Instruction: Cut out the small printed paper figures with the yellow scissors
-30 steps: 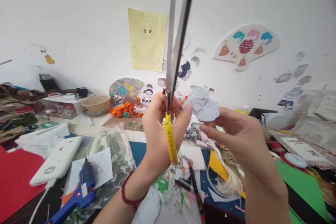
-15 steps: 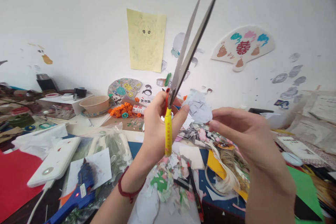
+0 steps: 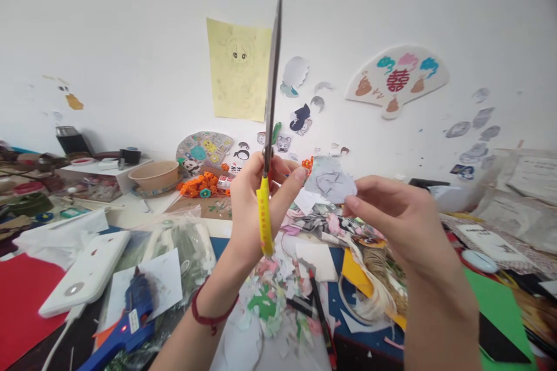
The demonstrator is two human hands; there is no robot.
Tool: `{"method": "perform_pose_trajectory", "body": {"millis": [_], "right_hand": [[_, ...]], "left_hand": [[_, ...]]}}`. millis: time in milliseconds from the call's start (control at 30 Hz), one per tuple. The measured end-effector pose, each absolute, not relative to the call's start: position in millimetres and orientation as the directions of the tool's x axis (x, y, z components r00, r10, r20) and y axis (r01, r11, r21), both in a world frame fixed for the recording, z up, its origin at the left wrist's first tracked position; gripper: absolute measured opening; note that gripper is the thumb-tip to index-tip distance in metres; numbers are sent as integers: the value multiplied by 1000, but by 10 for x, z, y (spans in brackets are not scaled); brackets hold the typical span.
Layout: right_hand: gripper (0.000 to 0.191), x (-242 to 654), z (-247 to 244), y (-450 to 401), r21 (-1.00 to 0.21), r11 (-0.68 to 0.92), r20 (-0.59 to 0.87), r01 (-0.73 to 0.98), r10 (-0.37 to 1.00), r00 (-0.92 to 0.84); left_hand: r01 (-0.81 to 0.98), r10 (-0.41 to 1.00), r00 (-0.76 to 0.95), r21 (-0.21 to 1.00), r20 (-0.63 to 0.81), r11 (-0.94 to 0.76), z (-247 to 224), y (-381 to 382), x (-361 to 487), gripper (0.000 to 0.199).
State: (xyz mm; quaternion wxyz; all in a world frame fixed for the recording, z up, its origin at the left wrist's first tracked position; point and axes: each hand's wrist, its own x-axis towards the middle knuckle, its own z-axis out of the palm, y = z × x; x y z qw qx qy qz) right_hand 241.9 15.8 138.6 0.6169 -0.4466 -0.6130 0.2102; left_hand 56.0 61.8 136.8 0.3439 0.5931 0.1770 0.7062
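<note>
Large scissors (image 3: 272, 81) stand upright in my left hand (image 3: 252, 208), their blades pointing up and lined up together. The yellow-wrapped handle (image 3: 264, 217) hangs along the palm, and the fingers curl behind it. Between my hands is a small white paper cutout (image 3: 329, 179) with pencil lines on it. My right hand (image 3: 395, 208) pinches its right edge between thumb and fingertips. My left thumb tip is close to the paper's left edge; whether it touches cannot be made out.
Paper scraps (image 3: 278, 295) cover the middle of the table. A blue glue gun (image 3: 139, 301) and white power bank (image 3: 85, 272) lie left. Twine (image 3: 376, 266) and green paper (image 3: 500, 313) lie right. A yellow drawing (image 3: 239, 81) hangs on the wall.
The scissors' blades have gone from spread apart to lined up, and turned from leaning right to nearly upright. The paper cutout has turned a little between my hands.
</note>
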Motion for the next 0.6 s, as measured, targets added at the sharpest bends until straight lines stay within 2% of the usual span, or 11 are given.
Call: {"method": "perform_pose_trajectory", "body": {"millis": [233,400,500,600], "right_hand": [[9,2411,1395,172,-801,522,574,293,808,131],[13,2387,1420,160,-825,479,514,300,856,46],[17,2371,1422,153,-828,446,491,341,870,54],[18,2361,1403,177,-835,455,493,309,869,52]], "left_hand": [[-244,725,30,709,688,-662,1412,587,526,25],[-220,724,-2,706,690,-673,1416,580,538,23],[-191,715,-15,700,699,-688,1423,569,539,22],[-178,724,-44,707,689,-684,1427,560,544,23]]}}
